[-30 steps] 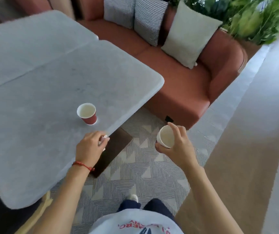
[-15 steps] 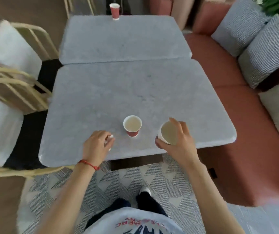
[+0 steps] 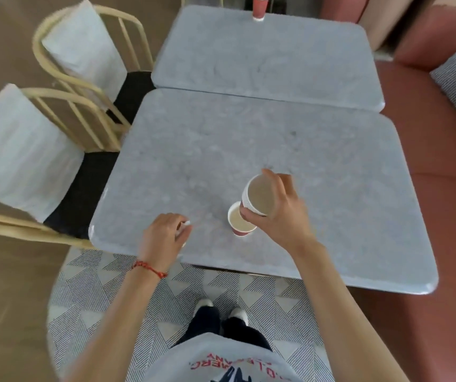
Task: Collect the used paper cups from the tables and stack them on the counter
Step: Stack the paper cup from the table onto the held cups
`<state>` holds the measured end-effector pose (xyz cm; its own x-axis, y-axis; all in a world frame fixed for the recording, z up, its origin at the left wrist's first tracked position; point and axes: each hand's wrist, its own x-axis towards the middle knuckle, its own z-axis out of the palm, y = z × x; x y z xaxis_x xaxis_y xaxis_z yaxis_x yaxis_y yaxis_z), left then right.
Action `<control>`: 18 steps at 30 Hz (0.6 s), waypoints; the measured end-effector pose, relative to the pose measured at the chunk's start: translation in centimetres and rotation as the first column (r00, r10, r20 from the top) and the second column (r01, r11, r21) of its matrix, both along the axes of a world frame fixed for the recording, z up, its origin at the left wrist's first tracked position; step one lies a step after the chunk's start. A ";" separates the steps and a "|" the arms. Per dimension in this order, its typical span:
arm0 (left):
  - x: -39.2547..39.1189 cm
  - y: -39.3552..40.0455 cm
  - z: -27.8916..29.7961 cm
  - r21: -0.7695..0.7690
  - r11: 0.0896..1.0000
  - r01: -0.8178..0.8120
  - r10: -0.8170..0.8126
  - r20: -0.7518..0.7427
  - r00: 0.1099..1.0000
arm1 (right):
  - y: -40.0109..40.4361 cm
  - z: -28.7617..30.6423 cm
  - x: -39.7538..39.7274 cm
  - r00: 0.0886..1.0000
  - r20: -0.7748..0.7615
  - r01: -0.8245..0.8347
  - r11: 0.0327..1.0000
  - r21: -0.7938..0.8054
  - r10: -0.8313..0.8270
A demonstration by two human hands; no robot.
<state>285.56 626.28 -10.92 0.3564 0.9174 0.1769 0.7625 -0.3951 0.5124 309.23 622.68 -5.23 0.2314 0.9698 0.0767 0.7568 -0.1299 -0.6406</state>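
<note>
Since half a second ago our right hand [image 3: 279, 213] has carried its gripped cup [image 3: 258, 195] over the red cup [image 3: 239, 223] on the near desk [image 3: 331, 216]. Left hand [image 3: 163, 238] pinches something small and white. Next we nest them; another cup [image 3: 260, 8] waits far beyond.

grey mottled table [image 3: 221, 150], red paper cups [image 3: 242, 230] with cream insides, terracotta sofa [image 3: 428, 150], grey-and-white triangle-patterned rug [image 3: 105, 299], red string bracelet [image 3: 149, 268].
</note>
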 end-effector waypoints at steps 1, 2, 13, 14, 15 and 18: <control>-0.2 0.1 -0.3 0.000 1.000 0.002 -0.002 -0.005 1.000 | 0.4 -0.4 -0.2 1.000 0.015 -0.014 1.000 -0.013 0.014; -0.4 0.1 -0.5 0.000 1.000 0.009 -0.009 -0.012 1.000 | 0.6 -0.8 -0.4 0.999 0.031 -0.028 0.999 -0.036 0.029; -2.6 -0.9 -1.4 -0.013 0.998 -0.063 0.062 -0.050 0.997 | 1.8 -6.6 -1.8 0.986 0.120 -0.082 0.969 -0.234 0.113; -2.8 -1.1 -1.4 -0.012 0.998 -0.070 0.069 -0.056 0.996 | 1.9 -6.9 -1.9 0.989 0.112 -0.073 0.972 -0.225 0.100; -3.1 -1.2 -1.4 -0.012 0.997 -0.074 0.073 -0.060 0.996 | 2.0 -7.1 -2.0 0.990 0.107 -0.065 0.975 -0.212 0.090; -3.7 -1.6 -1.5 -0.013 0.996 -0.087 0.085 -0.083 0.993 | 2.2 -7.3 -2.1 0.992 0.089 -0.065 0.979 -0.191 0.084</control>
